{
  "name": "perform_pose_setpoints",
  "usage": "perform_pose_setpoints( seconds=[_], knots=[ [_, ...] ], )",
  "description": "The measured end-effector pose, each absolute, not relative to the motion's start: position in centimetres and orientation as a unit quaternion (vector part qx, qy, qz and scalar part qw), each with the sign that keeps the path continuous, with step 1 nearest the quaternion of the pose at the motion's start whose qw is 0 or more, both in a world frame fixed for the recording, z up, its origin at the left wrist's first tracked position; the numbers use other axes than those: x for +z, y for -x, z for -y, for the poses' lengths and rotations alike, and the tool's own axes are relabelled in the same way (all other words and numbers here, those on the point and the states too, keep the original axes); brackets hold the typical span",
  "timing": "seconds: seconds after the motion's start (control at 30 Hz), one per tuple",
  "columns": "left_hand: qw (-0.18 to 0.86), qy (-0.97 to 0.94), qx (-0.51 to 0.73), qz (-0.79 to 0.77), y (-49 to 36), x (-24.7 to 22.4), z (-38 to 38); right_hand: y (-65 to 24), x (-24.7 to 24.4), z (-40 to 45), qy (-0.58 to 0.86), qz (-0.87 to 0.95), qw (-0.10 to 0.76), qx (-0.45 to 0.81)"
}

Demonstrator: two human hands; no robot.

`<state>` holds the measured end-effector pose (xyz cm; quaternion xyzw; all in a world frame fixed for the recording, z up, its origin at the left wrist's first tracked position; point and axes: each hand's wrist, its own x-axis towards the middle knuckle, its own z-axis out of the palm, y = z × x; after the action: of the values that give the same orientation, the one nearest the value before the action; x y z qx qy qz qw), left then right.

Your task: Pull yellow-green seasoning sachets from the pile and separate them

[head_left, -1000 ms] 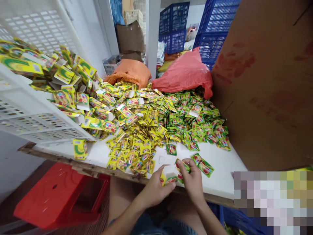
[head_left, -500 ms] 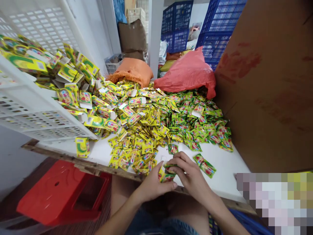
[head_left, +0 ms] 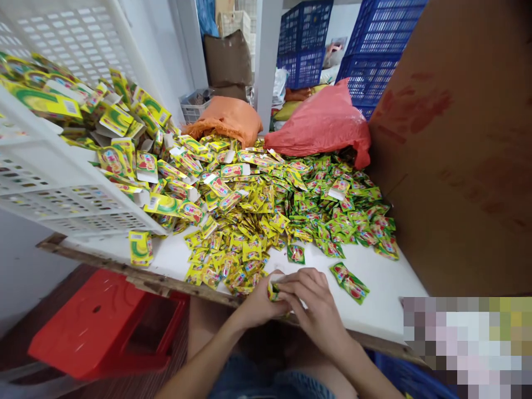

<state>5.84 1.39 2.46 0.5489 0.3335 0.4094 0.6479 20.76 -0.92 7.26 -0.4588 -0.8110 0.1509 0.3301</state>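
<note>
Currently left grip (head_left: 260, 303) is wrapped around a small yellow box (head_left: 273, 291), white flap up, just above the near edge of the surface (head_left: 376, 316). Looks like it serves as the fixture, leaving the other side free to do the fine work. Right grip (head_left: 313, 302) is bent narrow over the box top; it covers the contact point, so can't tell if it pinches anything or just presses. Box sits between both hands, close to the body, probably for control and a straight look down.

Just beyond: a lone green sachet (head_left: 296, 254), plus a pair of green sachets (head_left: 350, 284) right of the right grip, likely parked apart for an easy pick.

Further out: yellow sachet heap (head_left: 226, 266) to the left, green sachet heap (head_left: 332, 216) to the right. Edges meet mid-surface, but colours are mostly split, presumably one per hand side.

Far left, white crate (head_left: 62, 166) lies tilted, mouth toward the heaps, so loose boxes (head_left: 116, 119) spill within reach. Orange sack (head_left: 233, 116) and red sack (head_left: 320, 124) slump behind, maybe as feed stock. Cardboard wall (head_left: 449, 166) seems to fence the right side
</note>
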Motion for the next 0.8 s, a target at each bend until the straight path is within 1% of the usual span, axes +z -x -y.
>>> perform_pose_setpoints(
  seconds=[0.07,0.1,0.2,0.27,0.33,0.37,0.43,0.5,0.57,0.7,0.8],
  knots=[
    [0.654,-0.542,0.4,-0.345,-5.6,2.1,-1.4,-20.5,6.2,1.4,0.481,0.803,0.331,0.119],
    [0.656,-0.539,0.398,-0.348,-5.5,1.8,-1.3,-20.5,5.6,1.7,0.491,0.795,0.334,0.123],
    [0.64,-0.528,0.437,-0.348,-5.2,0.8,-0.5,-20.8,3.5,2.4,0.509,0.75,0.37,0.203],
    [0.594,-0.521,0.494,-0.362,-5.0,-0.1,0.2,-20.9,2.0,2.8,0.527,0.693,0.426,0.244],
    [0.524,-0.545,0.534,-0.38,-4.8,-0.8,0.7,-20.9,1.0,3.0,0.533,0.658,0.474,0.243],
    [0.489,-0.57,0.538,-0.381,-4.6,-0.9,0.8,-20.8,0.7,3.0,0.523,0.662,0.483,0.235],
    [0.442,-0.626,0.524,-0.371,-4.3,-0.9,0.8,-20.6,0.6,3.0,0.489,0.695,0.481,0.217],
    [0.425,-0.659,0.504,-0.362,-4.1,-0.4,0.5,-20.4,0.9,2.8,0.466,0.723,0.469,0.201],
    [0.423,-0.661,0.501,-0.366,-4.0,0.2,0.3,-20.4,1.3,2.6,0.466,0.728,0.461,0.199],
    [0.446,-0.606,0.539,-0.379,-4.0,0.9,0.2,-20.4,1.4,2.6,0.512,0.675,0.496,0.188],
    [0.434,-0.644,0.528,-0.345,-3.7,1.2,0.4,-20.6,1.3,2.9,0.482,0.71,0.475,0.195]
  ],
)
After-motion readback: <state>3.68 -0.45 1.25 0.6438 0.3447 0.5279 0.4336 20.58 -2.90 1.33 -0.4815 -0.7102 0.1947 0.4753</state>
